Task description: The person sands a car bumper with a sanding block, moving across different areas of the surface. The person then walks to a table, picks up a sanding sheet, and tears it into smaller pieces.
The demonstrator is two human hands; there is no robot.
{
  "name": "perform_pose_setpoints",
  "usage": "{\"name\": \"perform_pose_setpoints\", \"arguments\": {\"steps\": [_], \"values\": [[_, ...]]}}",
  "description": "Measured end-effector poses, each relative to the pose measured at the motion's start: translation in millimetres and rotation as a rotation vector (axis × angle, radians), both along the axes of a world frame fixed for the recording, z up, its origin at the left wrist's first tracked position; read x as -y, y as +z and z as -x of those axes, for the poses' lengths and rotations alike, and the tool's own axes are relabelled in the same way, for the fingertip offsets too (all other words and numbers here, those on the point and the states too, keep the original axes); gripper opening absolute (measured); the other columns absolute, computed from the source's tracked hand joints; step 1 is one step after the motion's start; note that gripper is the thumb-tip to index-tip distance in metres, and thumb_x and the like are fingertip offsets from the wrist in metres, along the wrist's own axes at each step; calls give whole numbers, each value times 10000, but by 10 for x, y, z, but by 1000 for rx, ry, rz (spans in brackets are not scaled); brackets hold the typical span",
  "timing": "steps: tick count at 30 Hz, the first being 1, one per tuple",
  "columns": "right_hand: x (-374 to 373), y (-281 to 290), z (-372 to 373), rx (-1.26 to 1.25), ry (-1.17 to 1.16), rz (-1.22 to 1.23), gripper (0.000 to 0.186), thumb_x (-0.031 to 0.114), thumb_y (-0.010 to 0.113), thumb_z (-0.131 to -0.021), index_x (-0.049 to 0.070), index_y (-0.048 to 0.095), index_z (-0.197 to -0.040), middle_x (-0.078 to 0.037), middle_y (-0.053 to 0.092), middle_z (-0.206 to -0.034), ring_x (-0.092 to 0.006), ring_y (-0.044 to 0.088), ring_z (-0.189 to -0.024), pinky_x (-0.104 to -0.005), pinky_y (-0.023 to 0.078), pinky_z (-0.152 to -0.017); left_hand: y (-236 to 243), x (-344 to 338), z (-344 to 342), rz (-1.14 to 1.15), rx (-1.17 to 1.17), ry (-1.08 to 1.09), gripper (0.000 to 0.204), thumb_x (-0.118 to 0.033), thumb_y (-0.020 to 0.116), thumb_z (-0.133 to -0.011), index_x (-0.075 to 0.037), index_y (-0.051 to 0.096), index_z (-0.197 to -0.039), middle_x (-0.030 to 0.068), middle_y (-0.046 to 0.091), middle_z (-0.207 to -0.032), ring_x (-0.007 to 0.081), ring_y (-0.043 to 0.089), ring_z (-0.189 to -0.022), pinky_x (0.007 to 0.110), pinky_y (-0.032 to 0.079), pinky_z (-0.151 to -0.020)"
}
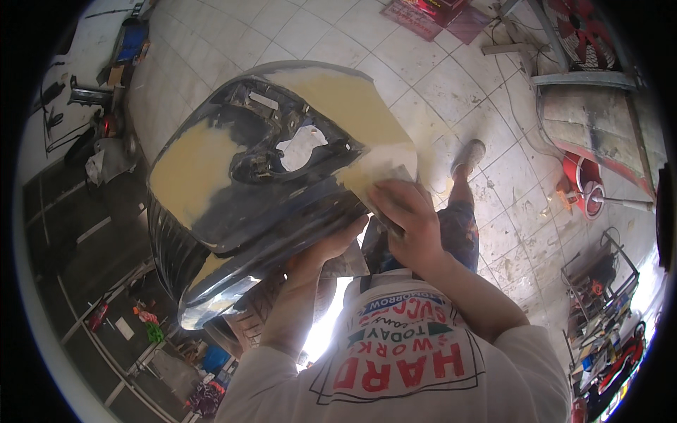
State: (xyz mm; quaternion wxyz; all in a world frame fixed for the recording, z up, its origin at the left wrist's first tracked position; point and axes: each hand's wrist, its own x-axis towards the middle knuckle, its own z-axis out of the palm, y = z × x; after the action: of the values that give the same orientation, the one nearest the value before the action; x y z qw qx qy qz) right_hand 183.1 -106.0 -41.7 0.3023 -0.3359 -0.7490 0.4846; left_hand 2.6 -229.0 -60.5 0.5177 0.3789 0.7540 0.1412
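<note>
The tiled floor [508, 151] spreads out widest, dusty and scuffed. Over it, left of centre and right in front of the person, stands the dark moulded panel [275, 201], tilted, with floor showing through its cut-out.

Judging by its surface, the work is partway along. Tan filler already covers the left patch [194, 173] and the upper patch [345, 102], both spread broad and matte, and a paler coat runs over the right corner. That corner looks like the area being rubbed down, so its smoothing is probably unfinished; dark, uncoated surface remains between the patches and along the lower side.

Both forearms rise from the lower edge of the view. The left arm reaches up to the panel's near edge, where the left hand [331, 247] goes in underneath; its fingers are hidden, so how tightly it grips cannot be told. The right arm bends at the elbow, bringing the right hand [410, 217] onto the pale corner, fingers curled narrow around a thin grey piece [403, 173], perhaps an abrasive sheet, though blur leaves that unsure.
</note>
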Motion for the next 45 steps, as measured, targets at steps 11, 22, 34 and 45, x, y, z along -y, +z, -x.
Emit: {"name": "perform_pose_setpoints", "arguments": {"steps": [11, 22, 34, 45], "values": [[-334, -136, -181, 75, 15, 260, 591, -131, 584, -689, 86, 730, -1218, -135, 696, -1163, -369, 645, -1095, -415, 528, -935, 26, -46, -35, -200, -190, -60, 250, -245, 754, -925, -63, 717, -1093, 100, 716, -1100, 218, 649, -1037, 357, 510, -931], [-180, -57, -19, 66, 163, 41, 545, -40, 674, -683, 122, 729, -1201, -81, 683, -1194, -315, 632, -1120, -427, 512, -955, 73, -113, -89, -341, -112, 106, 267, -230, 764, -922, -70, 710, -1130, 97, 720, -1093, 199, 659, -1016, 345, 521, -890], [-537, -295, 25, 92, 116, 165, 584, -127, 585, -720, 84, 716, -1248, -127, 677, -1237, -341, 631, -1149, -395, 523, -961, -14, -11, -60, -225, -109, 88, 160, -217, 702, -968, -58, 684, -956, 34, 672, -841, 150, 602, -776, 301, 492, -727], [-481, -192, -248, 41, 134, 190, 616, -127, 604, -686, 121, 727, -1236, -110, 681, -1228, -348, 623, -1172, -418, 517, -991, -133, -14, 16, 18, -47, -8, 293, -313, 661, -966, -99, 662, -1166, 73, 645, -1125, 227, 568, -1076, 348, 438, -935]]}}
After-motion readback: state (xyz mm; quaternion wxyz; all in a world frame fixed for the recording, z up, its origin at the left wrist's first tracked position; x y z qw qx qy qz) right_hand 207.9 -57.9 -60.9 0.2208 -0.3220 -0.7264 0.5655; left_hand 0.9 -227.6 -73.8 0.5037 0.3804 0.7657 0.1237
